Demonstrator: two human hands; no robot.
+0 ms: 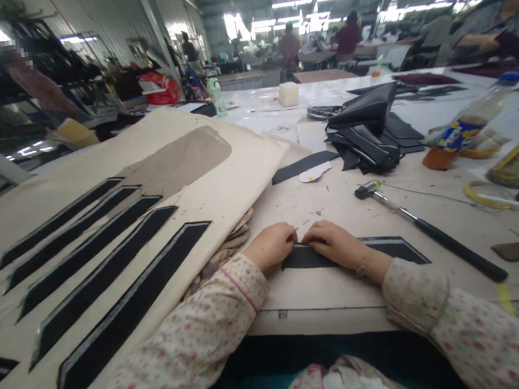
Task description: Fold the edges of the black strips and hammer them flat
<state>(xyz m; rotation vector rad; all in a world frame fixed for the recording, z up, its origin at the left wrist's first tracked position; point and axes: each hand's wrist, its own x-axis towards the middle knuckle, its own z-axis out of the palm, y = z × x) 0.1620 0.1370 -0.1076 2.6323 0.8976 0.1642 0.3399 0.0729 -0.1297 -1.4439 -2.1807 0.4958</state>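
A long black strip (393, 249) with pale edges lies flat on the table in front of me. My left hand (271, 245) is curled closed at the strip's left end, fingers pinching its edge. My right hand (334, 242) is closed too, pressing and pinching the same end from the right. The two hands almost touch. A hammer (431, 229) with a black handle lies just right of my right hand.
A cream cloth (219, 181) on the left carries several black strips (125, 303) laid in a row. A pile of black cut pieces (369, 134) sits behind. Bottles (469, 123) and a tape roll (484, 195) stand at the right. Other people work at far tables.
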